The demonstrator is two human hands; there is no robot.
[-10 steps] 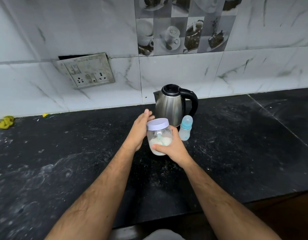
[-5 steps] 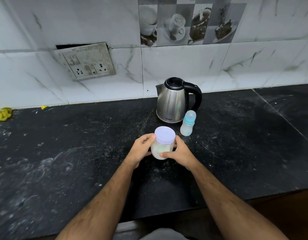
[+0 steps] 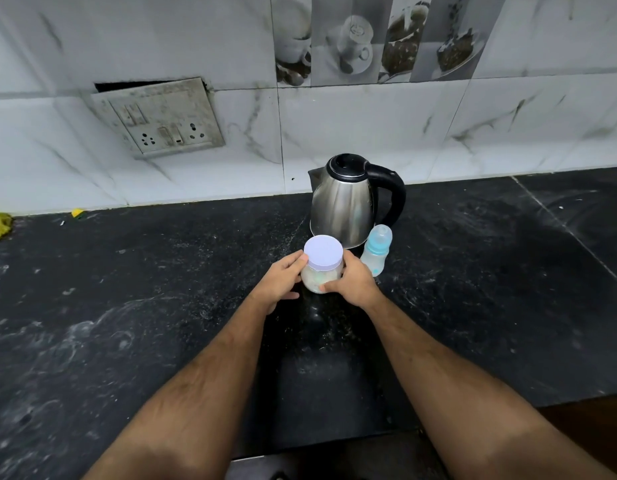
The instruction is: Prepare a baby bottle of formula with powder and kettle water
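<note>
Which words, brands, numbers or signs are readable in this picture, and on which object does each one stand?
None can be read.
Steel electric kettle: no mark legible.
Pale blue baby bottle: small blue marks, too blurred.
Clear powder jar with lilac lid: no label visible.
Grey wall switch and socket plate: no lettering legible.

**Jar, kettle and bottle on the dark counter**

The clear powder jar [image 3: 321,278] stands upright with its pale lilac lid [image 3: 323,252] on, white powder filling its lower part. Just behind it sits the steel kettle [image 3: 345,206], black lid closed, black handle to the right. The small baby bottle [image 3: 375,252], teal collar and clear cap on, stands upright beside the kettle's base.
</note>
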